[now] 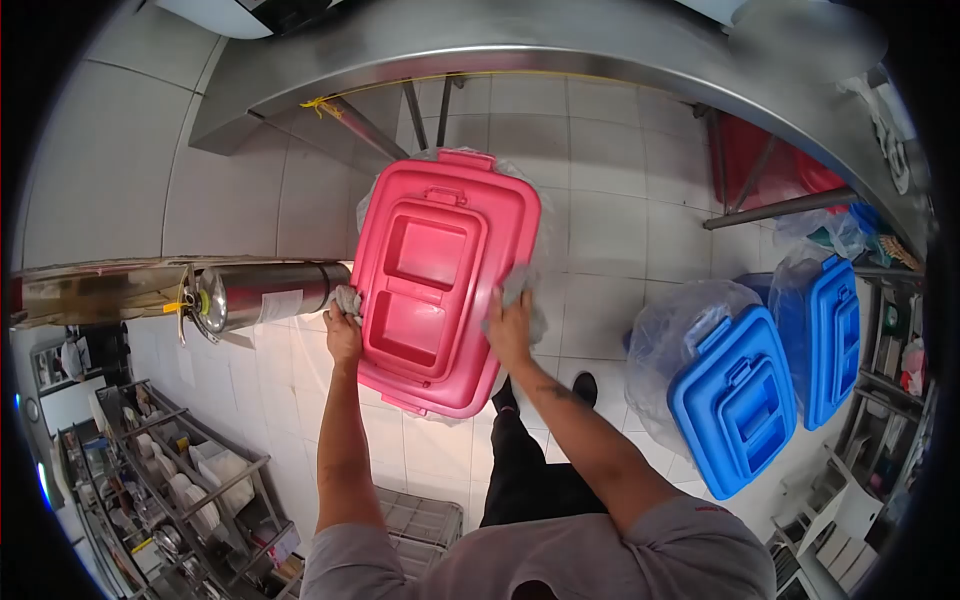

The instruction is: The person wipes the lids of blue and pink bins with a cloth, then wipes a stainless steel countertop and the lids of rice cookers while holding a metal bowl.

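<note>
A pink lid (452,300) with two recessed panels sits on a bin below me, and clear plastic liner (545,215) sticks out around its edges. At the lid's left edge, my left hand (343,335) is closed on a small bunched grey cloth (348,300). Over the right edge, my right hand (512,330) presses another grey cloth (520,285), which is slightly blurred. The bin's body is hidden under the lid.
Two blue-lidded bins (735,400) with plastic liners stand at right. A steel table (560,70) runs across the far side. A metal fire extinguisher (265,295) is at left, near a loaded rack (190,480). A grey crate (425,515) lies close to my legs.
</note>
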Action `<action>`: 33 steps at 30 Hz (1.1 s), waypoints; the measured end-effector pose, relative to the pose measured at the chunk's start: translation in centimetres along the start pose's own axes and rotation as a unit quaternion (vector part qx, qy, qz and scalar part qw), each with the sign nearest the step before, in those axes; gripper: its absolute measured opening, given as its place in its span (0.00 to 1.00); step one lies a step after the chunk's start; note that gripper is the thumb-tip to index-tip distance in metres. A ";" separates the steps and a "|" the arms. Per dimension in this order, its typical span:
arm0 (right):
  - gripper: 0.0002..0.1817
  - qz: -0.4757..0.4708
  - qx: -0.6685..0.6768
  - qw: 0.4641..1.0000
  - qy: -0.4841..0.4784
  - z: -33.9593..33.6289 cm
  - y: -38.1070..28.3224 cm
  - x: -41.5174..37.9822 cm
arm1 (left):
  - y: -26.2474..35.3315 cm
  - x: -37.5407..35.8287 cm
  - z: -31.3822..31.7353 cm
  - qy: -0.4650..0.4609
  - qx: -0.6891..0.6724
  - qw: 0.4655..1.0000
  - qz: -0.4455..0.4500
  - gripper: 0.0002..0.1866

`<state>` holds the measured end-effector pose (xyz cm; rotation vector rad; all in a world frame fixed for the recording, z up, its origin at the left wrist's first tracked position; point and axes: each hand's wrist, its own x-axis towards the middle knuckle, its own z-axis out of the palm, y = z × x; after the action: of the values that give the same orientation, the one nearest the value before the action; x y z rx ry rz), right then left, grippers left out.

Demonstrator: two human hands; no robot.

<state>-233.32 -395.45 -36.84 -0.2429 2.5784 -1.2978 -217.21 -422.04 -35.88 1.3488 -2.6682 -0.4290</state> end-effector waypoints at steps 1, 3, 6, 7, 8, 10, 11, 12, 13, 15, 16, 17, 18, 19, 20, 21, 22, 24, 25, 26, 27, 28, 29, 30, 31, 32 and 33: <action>0.35 0.003 -0.043 0.999 0.011 0.5 -1.1 2.7 | -0.1 0.0 -0.5 -0.003 -0.003 1.000 -0.002 0.24; 0.35 -0.009 -0.076 0.996 0.040 1.7 -2.6 6.4 | -1.3 0.3 0.4 -0.005 0.038 0.999 0.014 0.25; 0.35 -0.038 -0.043 0.996 0.075 1.3 -2.0 10.2 | -0.3 1.5 -0.5 -0.056 -0.032 0.998 0.009 0.25; 0.35 -0.040 -0.017 0.996 0.074 1.0 -2.0 11.0 | -0.3 1.9 -0.7 -0.072 -0.069 0.995 0.021 0.25; 0.35 -0.042 0.011 0.996 0.072 1.1 -2.0 11.9 | -0.5 2.4 -1.0 -0.086 -0.105 0.990 0.032 0.25; 0.34 -0.100 -0.077 0.991 0.053 -0.2 -5.2 15.0 | 1.7 3.0 -1.7 -0.090 -0.113 0.990 0.001 0.22; 0.34 -0.129 -0.120 0.983 0.045 -0.6 -7.0 16.4 | 2.4 4.0 -1.8 -0.090 -0.117 0.989 -0.013 0.20; 0.34 -0.131 -0.164 0.977 -0.024 0.0 -8.3 17.0 | 0.1 5.8 -0.1 -0.101 0.024 0.973 0.206 0.16; 0.34 -0.131 -0.208 0.965 -0.092 0.7 -9.7 17.4 | 0.9 7.3 1.1 -0.056 0.036 0.968 0.241 0.14; 0.33 -0.124 -0.232 0.954 -0.141 1.9 -10.8 18.3 | 5.2 11.0 3.5 -0.021 -0.138 0.981 0.133 0.15; 0.34 -0.115 -0.213 0.962 -0.127 2.2 -10.3 18.4 | 8.4 12.8 3.4 -0.012 -0.174 0.981 0.084 0.16; 0.34 -0.105 -0.196 0.968 -0.113 2.2 -9.8 18.4 | 9.6 15.3 4.4 0.003 -0.080 0.977 0.197 0.17; 0.33 -0.120 -0.214 0.964 -0.098 2.1 -9.5 18.4 | 10.6 17.6 5.2 0.018 0.017 0.952 0.305 0.18; 0.32 -0.133 -0.230 0.961 -0.083 2.2 -9.3 18.4 | 12.8 19.0 5.0 -0.009 -0.060 0.959 0.277 0.16; 0.31 -0.146 -0.243 0.957 -0.066 2.4 -9.2 18.6 | 15.8 19.9 4.2 -0.034 -0.135 0.959 0.248 0.15; 0.30 -0.149 -0.225 0.961 -0.058 2.3 -9.3 18.8 | 18.6 20.1 3.2 -0.049 -0.092 0.953 0.285 0.15; 0.29 -0.150 -0.207 0.965 -0.053 2.3 -9.4 18.8 | 20.3 20.0 2.8 -0.066 -0.047 0.945 0.317 0.15; 0.28 -0.143 -0.201 0.968 -0.055 2.4 -9.2 18.6 | 20.6 21.2 4.0 -0.054 -0.017 0.950 0.308 0.16; 0.27 -0.134 -0.213 0.966 -0.055 2.5 -9.1 18.8 | 20.2 21.8 4.2 -0.047 -0.002 0.951 0.305 0.16; 0.26 -0.124 -0.226 0.965 -0.054 2.6 -9.0 18.8 | 19.1 22.0 4.4 -0.032 -0.025 0.964 0.261 0.16; 0.25 -0.117 -0.209 0.970 -0.047 2.7 -9.0 18.7 | 18.1 22.0 4.5 -0.016 -0.050 0.975 0.217 0.16; 0.25 -0.110 -0.193 0.974 -0.039 2.8 -9.1 18.7 | 17.3 22.0 4.6 0.001 -0.075 0.982 0.172 0.16; 0.25 -0.102 -0.178 0.978 -0.033 2.8 -9.1 18.6 | 16.3 21.7 4.7 -0.009 -0.113 0.982 0.148 0.16; 0.25 -0.102 -0.179 0.978 -0.037 2.7 -8.8 18.7 | 15.4 21.2 4.4 -0.020 -0.150 0.981 0.123 0.16; 0.26 -0.102 -0.179 0.978 -0.042 2.8 -8.5 18.8 | 14.4 20.4 3.8 -0.029 -0.186 0.977 0.097 0.16; 0.26 -0.103 -0.177 0.978 -0.047 2.9 -8.4 19.0 | 13.0 19.6 3.3 -0.038 -0.185 0.978 0.090 0.16; 0.26 -0.103 -0.181 0.977 -0.045 2.9 -8.4 19.1 | 11.3 18.8 3.5 -0.047 -0.183 0.978 0.083 0.16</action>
<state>-250.40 -407.52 -34.41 -0.6357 2.7512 -0.8378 -237.85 -430.10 -36.12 1.0129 -2.5758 -0.9278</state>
